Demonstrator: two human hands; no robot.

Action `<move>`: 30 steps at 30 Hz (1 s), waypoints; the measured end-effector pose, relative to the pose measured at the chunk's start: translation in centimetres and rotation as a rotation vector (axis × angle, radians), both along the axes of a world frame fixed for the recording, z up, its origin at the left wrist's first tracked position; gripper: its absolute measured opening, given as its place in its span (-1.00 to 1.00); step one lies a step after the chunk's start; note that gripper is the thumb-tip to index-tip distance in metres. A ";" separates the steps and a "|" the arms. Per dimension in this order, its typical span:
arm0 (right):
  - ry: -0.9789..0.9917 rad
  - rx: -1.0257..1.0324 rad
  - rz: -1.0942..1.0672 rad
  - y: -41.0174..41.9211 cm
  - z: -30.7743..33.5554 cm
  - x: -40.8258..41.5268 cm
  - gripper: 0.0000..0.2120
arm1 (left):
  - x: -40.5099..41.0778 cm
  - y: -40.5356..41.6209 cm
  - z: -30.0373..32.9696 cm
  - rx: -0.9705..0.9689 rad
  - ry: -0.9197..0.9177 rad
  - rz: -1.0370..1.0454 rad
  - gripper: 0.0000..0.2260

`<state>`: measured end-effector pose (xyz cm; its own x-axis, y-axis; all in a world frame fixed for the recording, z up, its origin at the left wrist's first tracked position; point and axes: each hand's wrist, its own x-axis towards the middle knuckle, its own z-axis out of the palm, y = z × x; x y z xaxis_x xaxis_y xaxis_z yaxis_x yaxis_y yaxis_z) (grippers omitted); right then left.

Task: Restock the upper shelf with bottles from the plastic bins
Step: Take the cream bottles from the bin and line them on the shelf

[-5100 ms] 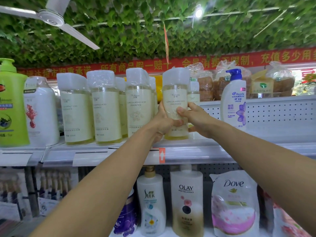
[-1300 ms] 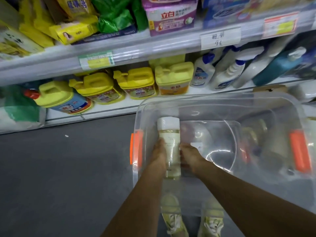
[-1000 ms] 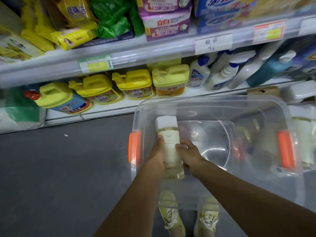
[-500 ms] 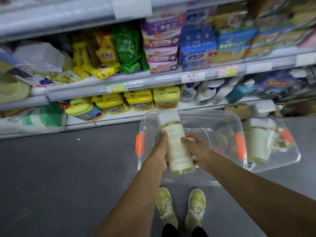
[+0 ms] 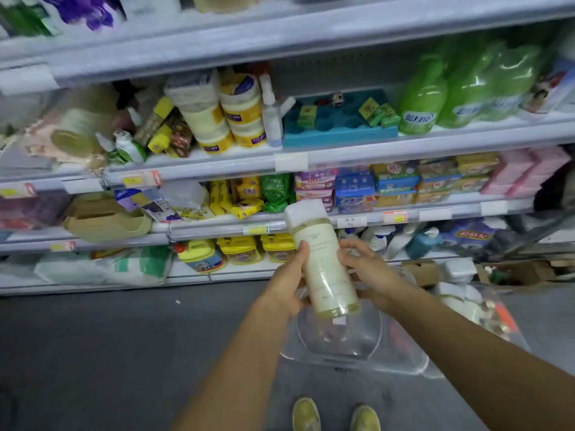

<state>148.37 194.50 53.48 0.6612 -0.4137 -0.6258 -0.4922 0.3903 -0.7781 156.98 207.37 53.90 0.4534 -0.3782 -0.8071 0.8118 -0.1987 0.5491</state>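
Observation:
Both hands hold one tall clear bottle [image 5: 323, 262] with a white cap, a cream label and pale yellow liquid. It is upright, tilted slightly left, raised above the clear plastic bin [image 5: 357, 353] on the floor. My left hand [image 5: 287, 283] grips its left side and my right hand [image 5: 368, 270] grips its right side. A second clear bin [image 5: 485, 312] with orange latches sits to the right and holds more white-capped bottles. The upper shelf with matching bottles is out of view.
Store shelving fills the view ahead: green bottles [image 5: 466, 85], yellow-lidded tubs [image 5: 224, 116], boxed soaps [image 5: 395, 181] and yellow jugs [image 5: 242, 248] on the lowest shelf. Cardboard boxes [image 5: 423, 270] lie on the floor at right. Grey floor [image 5: 109, 353] spreads to the left; my shoes show below.
Both hands have lifted the bottle up out of the bin. My view has tilted upward, so higher shelves now show.

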 end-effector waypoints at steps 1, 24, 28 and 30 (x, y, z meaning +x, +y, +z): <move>-0.016 -0.009 0.017 -0.1 1.3 0.1 -0.87 | 0.1 0.1 1.4 -0.010 -0.023 0.008 -0.54; -0.528 -0.306 0.328 -2.8 29.2 4.0 -0.75 | 3.4 0.8 28.4 -0.314 -0.676 -0.038 -0.71; -0.608 -0.346 0.351 -2.5 32.0 4.1 -0.76 | 3.5 0.9 30.9 -0.342 -0.779 -0.030 -0.74; -0.643 -0.368 0.358 -2.5 33.2 4.3 -0.76 | 3.5 0.8 32.1 -0.347 -0.838 0.001 -0.69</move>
<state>152.65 191.98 86.69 0.9753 -0.2142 0.0544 0.0467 -0.0407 -0.9981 160.48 208.20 86.05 0.8411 -0.5382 -0.0534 0.1194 0.0885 0.9889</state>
